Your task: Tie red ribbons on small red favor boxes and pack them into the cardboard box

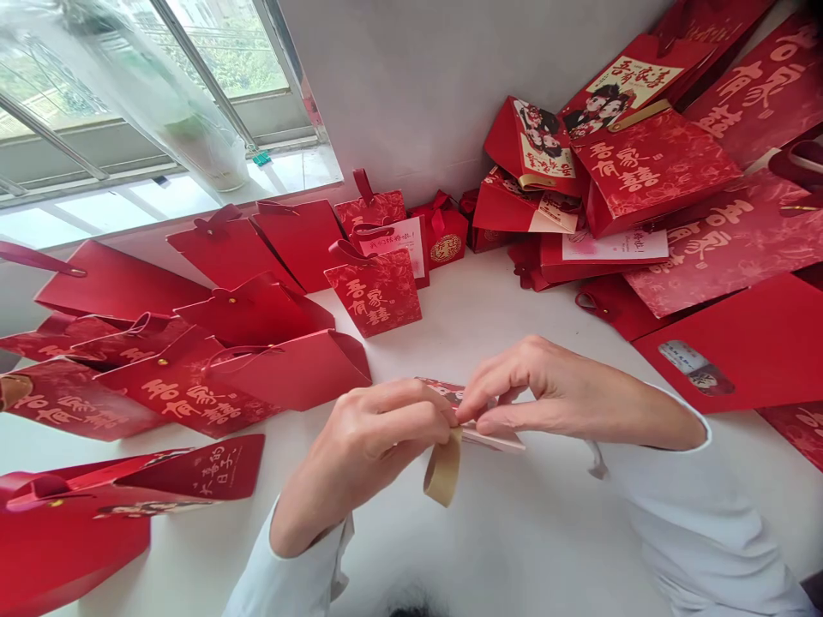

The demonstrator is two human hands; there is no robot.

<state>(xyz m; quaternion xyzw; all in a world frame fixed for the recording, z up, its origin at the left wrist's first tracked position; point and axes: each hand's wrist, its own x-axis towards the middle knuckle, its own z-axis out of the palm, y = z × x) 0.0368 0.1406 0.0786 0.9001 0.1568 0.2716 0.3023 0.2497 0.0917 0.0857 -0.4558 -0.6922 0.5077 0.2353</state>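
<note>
Over the white table (pixel 489 531) my left hand (pixel 366 446) and my right hand (pixel 553 390) meet at the middle. Both pinch a small flat red gift bag (pixel 479 433) with a pale edge, held between the fingertips. A tan ribbon handle (pixel 443 470) hangs in a loop from the bag, under my left fingers. Most of the bag is hidden behind my fingers. Both arms wear white sleeves.
Folded red paper bags with gold characters (pixel 186 390) lie in rows at the left. A taller heap of red bags and cards (pixel 643 171) is piled at the back right against the white wall. One small bag (pixel 376 296) stands upright behind my hands. A window (pixel 129 103) is at the upper left.
</note>
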